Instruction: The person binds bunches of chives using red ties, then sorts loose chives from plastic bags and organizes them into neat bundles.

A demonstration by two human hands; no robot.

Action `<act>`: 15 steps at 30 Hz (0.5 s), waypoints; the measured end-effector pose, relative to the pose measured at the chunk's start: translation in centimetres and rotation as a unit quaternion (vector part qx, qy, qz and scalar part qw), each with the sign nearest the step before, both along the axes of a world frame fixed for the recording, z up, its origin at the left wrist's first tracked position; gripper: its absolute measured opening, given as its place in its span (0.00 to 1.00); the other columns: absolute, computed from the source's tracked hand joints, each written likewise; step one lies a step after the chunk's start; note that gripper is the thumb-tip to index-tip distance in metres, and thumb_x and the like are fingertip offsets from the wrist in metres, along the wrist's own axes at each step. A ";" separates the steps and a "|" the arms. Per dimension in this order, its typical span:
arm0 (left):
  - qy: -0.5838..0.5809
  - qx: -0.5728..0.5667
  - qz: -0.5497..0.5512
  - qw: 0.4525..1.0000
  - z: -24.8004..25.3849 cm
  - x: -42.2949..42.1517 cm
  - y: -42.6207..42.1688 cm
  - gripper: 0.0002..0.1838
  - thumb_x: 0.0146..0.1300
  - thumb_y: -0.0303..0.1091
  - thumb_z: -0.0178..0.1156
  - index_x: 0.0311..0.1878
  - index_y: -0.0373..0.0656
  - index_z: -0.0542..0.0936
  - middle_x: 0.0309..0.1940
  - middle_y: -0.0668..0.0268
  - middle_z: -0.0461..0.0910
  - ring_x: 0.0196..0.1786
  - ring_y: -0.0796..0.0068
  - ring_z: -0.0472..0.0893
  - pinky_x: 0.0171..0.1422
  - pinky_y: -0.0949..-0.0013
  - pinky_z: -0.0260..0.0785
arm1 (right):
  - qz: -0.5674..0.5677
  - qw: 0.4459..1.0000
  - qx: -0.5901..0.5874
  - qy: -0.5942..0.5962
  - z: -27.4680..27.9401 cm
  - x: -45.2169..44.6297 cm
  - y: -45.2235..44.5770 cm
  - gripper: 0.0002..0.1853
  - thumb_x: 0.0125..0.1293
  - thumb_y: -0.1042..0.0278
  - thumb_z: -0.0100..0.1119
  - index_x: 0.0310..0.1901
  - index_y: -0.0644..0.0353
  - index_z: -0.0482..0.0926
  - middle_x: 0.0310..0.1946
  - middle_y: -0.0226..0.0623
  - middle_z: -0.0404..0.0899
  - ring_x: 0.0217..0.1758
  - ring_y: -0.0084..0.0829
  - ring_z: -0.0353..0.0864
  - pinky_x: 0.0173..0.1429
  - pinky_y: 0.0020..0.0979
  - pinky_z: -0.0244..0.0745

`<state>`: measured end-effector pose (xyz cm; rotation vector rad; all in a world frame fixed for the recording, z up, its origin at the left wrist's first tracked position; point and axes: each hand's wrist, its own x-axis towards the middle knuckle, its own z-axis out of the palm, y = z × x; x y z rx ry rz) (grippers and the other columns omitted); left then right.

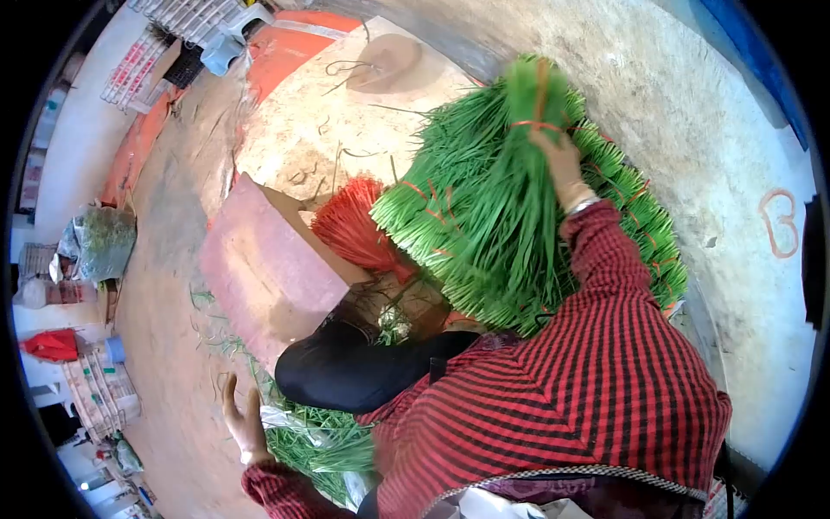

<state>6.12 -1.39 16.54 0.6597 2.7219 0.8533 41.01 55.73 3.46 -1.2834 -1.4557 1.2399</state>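
My right hand, in a glove, is closed on a blurred bundle of green chives tied with an orange-red band. This bundle hangs over a large pile of similar tied chives stacked against the wall, their pale cut ends facing outward. My left hand, also gloved, is held out low at the left with fingers apart and nothing in it. Beside it lie loose chives with some clear plastic, partly hidden by my leg.
A reddish block-like stand is by my knee, with a bunch of red ties behind it. A pale board with scraps lies ahead. The concrete wall rises at right. Stacked crates and a filled bag are at left.
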 end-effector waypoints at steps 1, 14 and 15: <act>-0.043 0.032 0.050 0.997 -1.6 -0.7 -2.8 0.26 0.65 0.27 0.60 0.66 0.36 0.70 0.66 0.58 0.70 0.69 0.65 0.66 0.75 0.61 0.53 | -0.038 0.999 -0.003 0.026 -1.5 3.0 2.3 0.36 0.55 0.46 0.70 0.58 0.64 0.75 0.54 0.41 0.76 0.57 0.33 0.72 0.66 0.33 0.63; -0.135 0.075 0.240 0.958 -5.9 5.8 -10.6 0.22 0.66 0.34 0.61 0.62 0.37 0.75 0.56 0.63 0.78 0.56 0.73 0.75 0.59 0.69 0.67 | -0.173 0.858 -0.363 -0.318 -9.8 5.7 12.5 0.63 0.58 0.40 0.66 0.75 0.67 0.30 0.77 0.56 0.36 0.76 0.51 0.50 0.73 0.49 0.58; -0.136 0.073 0.241 0.958 -5.9 6.0 -10.0 0.22 0.66 0.34 0.61 0.62 0.37 0.75 0.56 0.63 0.78 0.56 0.73 0.75 0.59 0.69 0.67 | -0.175 0.857 -0.342 -0.342 -9.9 5.7 12.2 0.66 0.53 0.38 0.66 0.73 0.73 0.31 0.73 0.62 0.49 0.71 0.54 0.61 0.69 0.50 0.65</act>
